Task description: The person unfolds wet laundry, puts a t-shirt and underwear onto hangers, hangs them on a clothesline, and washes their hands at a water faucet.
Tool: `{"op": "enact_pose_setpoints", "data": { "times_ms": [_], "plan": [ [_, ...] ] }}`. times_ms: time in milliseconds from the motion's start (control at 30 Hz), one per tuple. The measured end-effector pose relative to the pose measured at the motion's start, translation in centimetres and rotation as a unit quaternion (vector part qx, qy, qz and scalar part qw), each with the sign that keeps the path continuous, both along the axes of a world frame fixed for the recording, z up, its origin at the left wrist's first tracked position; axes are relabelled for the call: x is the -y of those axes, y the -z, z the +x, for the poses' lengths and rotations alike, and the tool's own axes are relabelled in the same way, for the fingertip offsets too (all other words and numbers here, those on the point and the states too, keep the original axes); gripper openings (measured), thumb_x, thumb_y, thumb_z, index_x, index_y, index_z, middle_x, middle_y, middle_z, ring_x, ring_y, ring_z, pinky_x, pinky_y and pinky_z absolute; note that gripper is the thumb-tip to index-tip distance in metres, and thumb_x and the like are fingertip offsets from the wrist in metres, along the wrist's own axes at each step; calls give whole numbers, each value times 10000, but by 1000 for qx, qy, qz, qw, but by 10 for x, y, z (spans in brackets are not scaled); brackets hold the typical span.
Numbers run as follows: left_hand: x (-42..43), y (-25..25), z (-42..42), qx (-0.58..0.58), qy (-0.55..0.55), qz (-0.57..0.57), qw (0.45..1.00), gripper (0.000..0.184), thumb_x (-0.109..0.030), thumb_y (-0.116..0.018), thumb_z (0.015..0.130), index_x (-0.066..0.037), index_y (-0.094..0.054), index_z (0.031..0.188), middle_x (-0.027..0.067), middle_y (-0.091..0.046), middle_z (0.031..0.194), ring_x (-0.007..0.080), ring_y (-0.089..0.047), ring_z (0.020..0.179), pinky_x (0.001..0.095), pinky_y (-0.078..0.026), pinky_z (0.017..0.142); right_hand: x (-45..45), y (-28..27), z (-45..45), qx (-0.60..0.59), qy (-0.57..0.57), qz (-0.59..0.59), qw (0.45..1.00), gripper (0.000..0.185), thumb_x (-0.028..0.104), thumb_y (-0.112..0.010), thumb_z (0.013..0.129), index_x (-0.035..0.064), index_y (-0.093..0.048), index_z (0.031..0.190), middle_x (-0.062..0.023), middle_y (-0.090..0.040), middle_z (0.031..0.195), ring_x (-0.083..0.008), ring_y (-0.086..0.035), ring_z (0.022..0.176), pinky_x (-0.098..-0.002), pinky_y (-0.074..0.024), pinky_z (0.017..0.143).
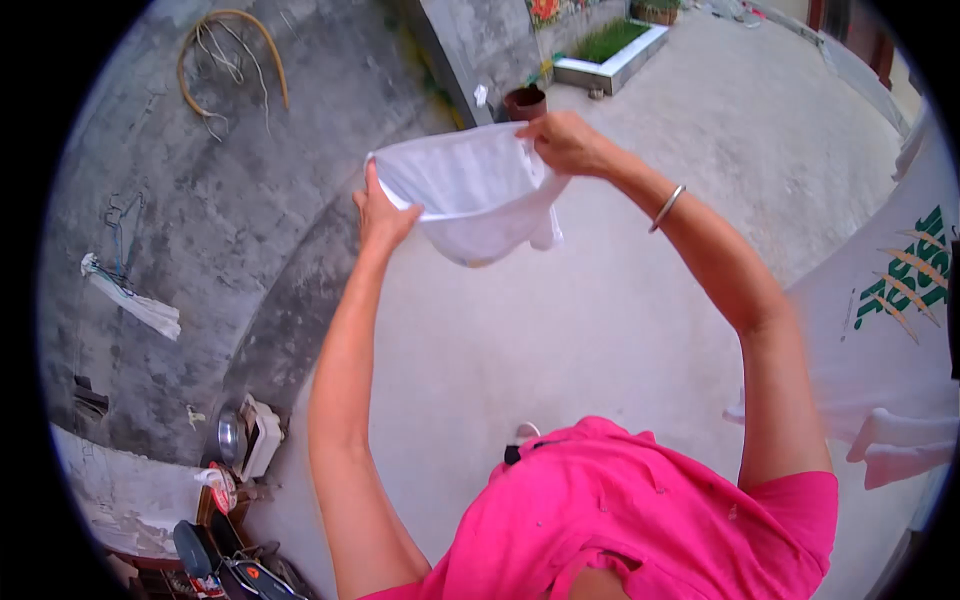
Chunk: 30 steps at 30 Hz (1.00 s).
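A sheer white cloth bag point(480, 222), possibly mesh, is stretched between my two hands out in front of me. Its hemmed mouth faces me and gapes wide, and the lower part sags in a rounded pouch. My left hand point(383, 215) holds the left end of the rim, thumb and fingers apart along the hem. At the opposite end, my right hand point(566, 145) is closed on the rim with bent fingers. Below that hand dangles a small white flap point(548, 232). A bangle point(668, 207) circles my right wrist.
White laundry with green lettering point(905, 280) hangs at the right, near white socks point(900, 445). On the grey wall at left are a coiled hose point(272, 45) and a white cloth point(135, 300). A metal bowl point(231, 437) stands lower left. Ahead are a brown pot point(526, 103) and a planter point(612, 68).
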<state>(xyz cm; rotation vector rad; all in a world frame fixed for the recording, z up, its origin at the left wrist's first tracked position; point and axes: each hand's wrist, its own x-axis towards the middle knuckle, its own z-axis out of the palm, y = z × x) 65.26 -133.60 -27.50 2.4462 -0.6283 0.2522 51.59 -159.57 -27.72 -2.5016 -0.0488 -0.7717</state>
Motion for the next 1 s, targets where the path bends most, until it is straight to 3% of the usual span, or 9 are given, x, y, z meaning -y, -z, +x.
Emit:
{"op": "enact_pose_setpoints", "data": {
  "times_ms": [100, 167, 267, 367, 600, 667, 700, 900, 1000],
  "plan": [
    [9, -8, 12, -47, 110, -98, 988, 930, 139, -545, 628, -221, -237, 1429, 241, -398, 1208, 363, -582, 962, 356, -590, 488, -4, -29, -12, -19, 19, -13, 1000, 229, 46, -495, 755, -11, -694, 853, -245, -639, 813, -360, -643, 752, -393, -521, 721],
    [5, -17, 32, -76, 159, -68, 982, 661, 142, -489, 648, -109, -536, 1258, 229, -529, 1085, 310, -619, 881, 342, -587, 556, 6, -47, -11, -22, 36, 2, 999, 224, 42, -487, 762, -25, -686, 840, -234, -646, 789, -348, -653, 711, -390, -534, 686],
    [3, -42, 55, -147, 203, -14, 968, 409, 126, -449, 664, -7, -689, 966, 184, -629, 895, 246, -636, 773, 316, -571, 606, 22, -59, -16, -15, 42, 74, 996, 229, 26, -475, 769, -56, -670, 857, -212, -656, 742, -312, -670, 638, -365, -549, 632],
    [7, -71, 59, -135, 243, -99, 955, 311, 109, -419, 677, 31, -697, 792, 130, -648, 737, 200, -630, 710, 306, -552, 651, 27, -85, -27, 2, 31, 182, 983, 266, -4, -449, 773, -114, -634, 930, -194, -657, 713, -256, -675, 559, -319, -553, 577],
    [12, -195, 62, -167, 304, -181, 920, 228, 67, -424, 794, 18, -647, 796, 101, -639, 814, 181, -627, 730, 289, -546, 656, 45, -163, -9, 61, 5, 361, 931, 246, 84, -541, 842, -86, -646, 986, -122, -643, 815, -166, -622, 605, -257, -545, 546],
    [4, -230, 39, -158, 308, -223, 911, 276, 84, -400, 755, 13, -662, 805, 112, -641, 815, 178, -610, 716, 306, -535, 656, 38, -181, 1, 64, -55, 461, 884, 282, 175, -587, 864, -80, -645, 968, -104, -638, 835, -150, -618, 696, -258, -538, 634],
    [1, -243, 39, -164, 307, -235, 908, 262, 74, -411, 765, 20, -659, 834, 112, -641, 832, 176, -608, 725, 309, -533, 669, 34, -188, 9, 84, -87, 490, 863, 439, 360, -590, 879, -70, -648, 951, -104, -636, 858, -174, -614, 761, -302, -524, 711],
    [-14, -296, 25, -196, 336, -310, 868, 257, 15, -545, 800, 90, -596, 1040, 108, -644, 876, 156, -623, 787, 273, -520, 779, 0, -241, 51, 174, -200, 649, 713, 534, 485, -577, 860, -47, -614, 884, -107, -605, 776, -200, -571, 643, -354, -500, 663],
    [-20, -309, 24, -182, 376, -267, 868, 310, 16, -566, 794, 95, -569, 1094, 107, -638, 907, 151, -620, 811, 278, -521, 782, -5, -251, 79, 256, -174, 638, 705, 477, 452, -606, 849, -25, -603, 866, -92, -588, 721, -193, -566, 631, -351, -496, 626]
  ]
}}
